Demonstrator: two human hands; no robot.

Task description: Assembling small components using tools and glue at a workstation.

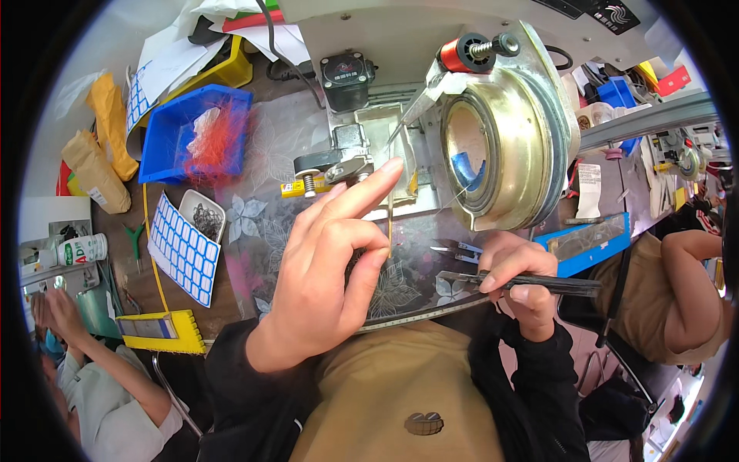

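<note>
My left hand is raised in front of the machine, its thumb and bent index finger pinched and the other fingers stretched upward. A thin golden strip runs down beside the pinch; whether the fingers grip it I cannot tell. My right hand is closed round dark tweezers, held nearly level above the table's front edge. Just beyond their tip lie small blue-handled nippers. Ahead stands the machine with a large brass-coloured ring, a blue piece inside it, and a small metal clamp to its left.
At left are a blue tray with red fibres, a white dish of dark wire pieces, a blue-and-white label sheet and green scissors. A blue-framed plate lies at right. Other people sit on both sides.
</note>
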